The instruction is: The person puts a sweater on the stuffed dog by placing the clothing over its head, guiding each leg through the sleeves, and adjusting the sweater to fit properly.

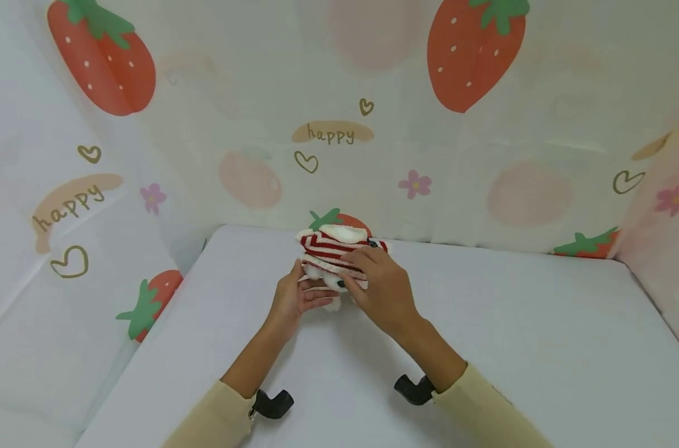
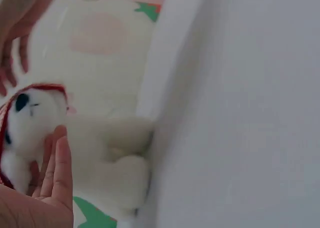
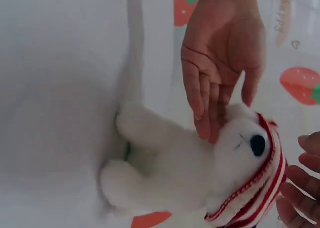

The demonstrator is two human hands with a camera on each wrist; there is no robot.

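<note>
A small white plush toy (image 1: 331, 274) wearing a red-and-white striped knit garment (image 1: 332, 249) sits at the far edge of the white desk (image 1: 541, 348), right against the strawberry-print backdrop (image 1: 474, 155). The left hand (image 1: 295, 298) lies beside the toy with straight fingers touching its white fur, gripping nothing. The right hand (image 1: 381, 289) reaches over the toy from the other side, fingers curled onto the striped knit. The backdrop wraps the desk on three sides.
</note>
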